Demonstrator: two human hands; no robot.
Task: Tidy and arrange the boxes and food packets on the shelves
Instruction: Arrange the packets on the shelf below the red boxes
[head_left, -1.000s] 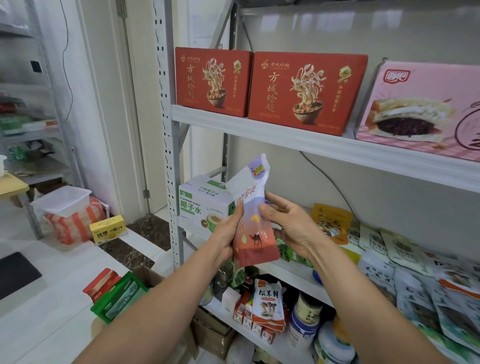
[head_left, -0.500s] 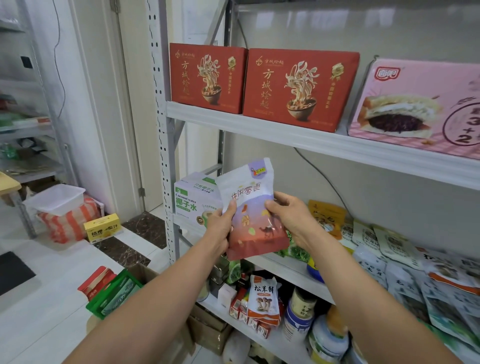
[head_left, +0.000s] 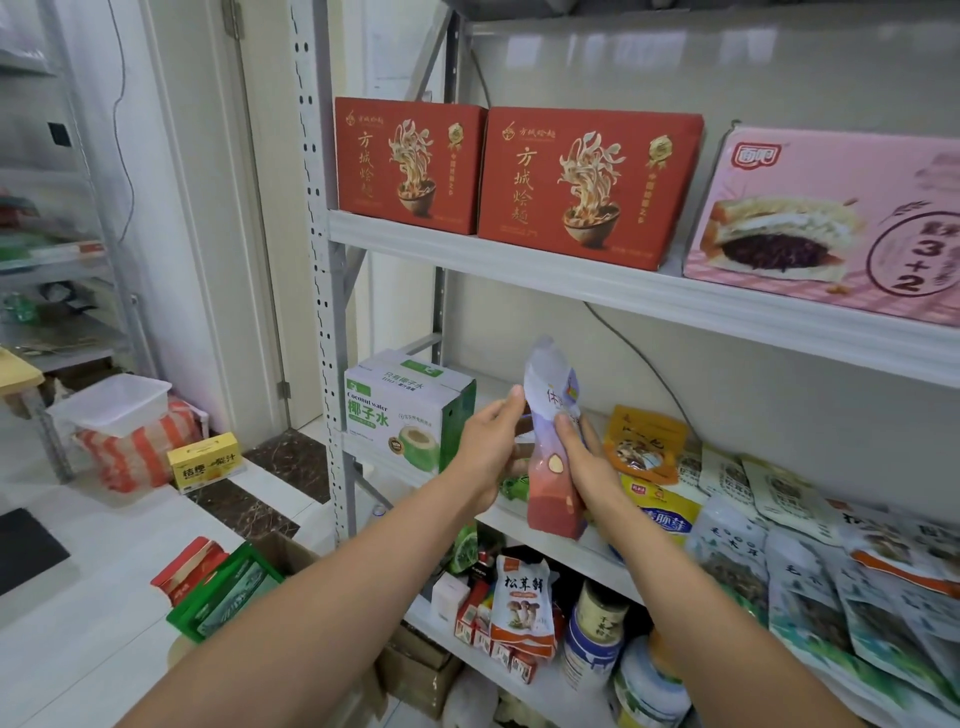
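The snack packet (head_left: 550, 499), face-on a moment ago, now stands edge-on just right of the coconut-water box (head_left: 402, 415), pinched in the grip of left hand (head_left: 488, 452) and right hand (head_left: 587, 467), seemingly ready for shelving beside that box.

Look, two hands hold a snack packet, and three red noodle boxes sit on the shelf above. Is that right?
Not quite. The head view shows only two on that shelf, not three: the left red noodle box and the right red noodle box. Beside them is a pink cake box. The left hand and right hand do hold the snack packet.
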